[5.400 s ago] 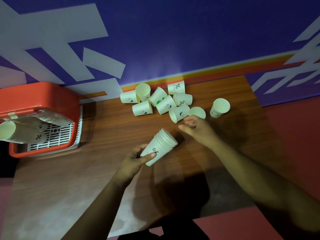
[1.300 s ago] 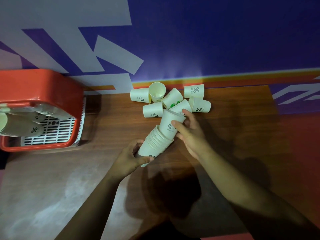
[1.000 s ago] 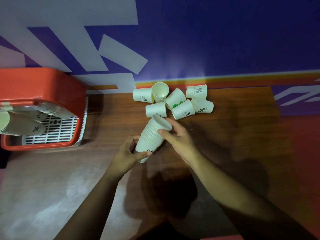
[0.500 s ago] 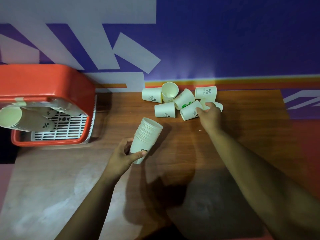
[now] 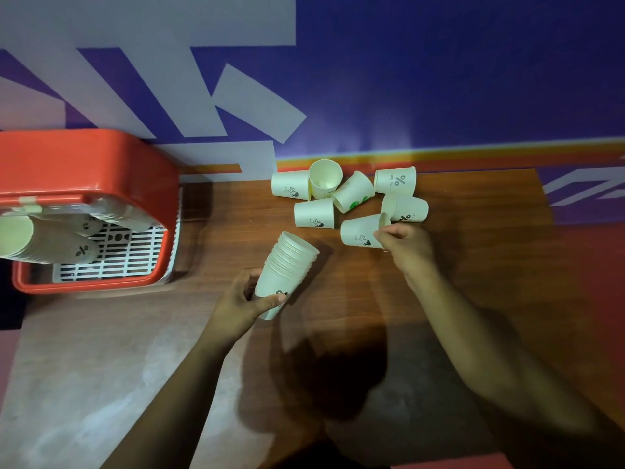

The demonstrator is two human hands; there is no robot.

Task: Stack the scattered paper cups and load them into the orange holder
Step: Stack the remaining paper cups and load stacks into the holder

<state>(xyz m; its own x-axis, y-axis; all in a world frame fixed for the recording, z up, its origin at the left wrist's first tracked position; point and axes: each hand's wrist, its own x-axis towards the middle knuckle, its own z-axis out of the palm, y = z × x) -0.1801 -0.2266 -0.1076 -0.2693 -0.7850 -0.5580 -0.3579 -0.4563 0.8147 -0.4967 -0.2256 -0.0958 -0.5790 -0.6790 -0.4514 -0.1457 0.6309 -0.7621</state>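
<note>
Picked cup (image 5: 360, 231): on its side right of frame centre, rim toward the right, fingers of the right hand (image 5: 404, 247) closed on that rim.
Stack (image 5: 285, 269): lower left of it, near, mouth tilted up-right toward the cup, base clamped in the left hand (image 5: 241, 304).
Loose cups (image 5: 314, 213): clustered above, upper centre.
Orange holder (image 5: 101, 164): far left, already holding stacks.
</note>
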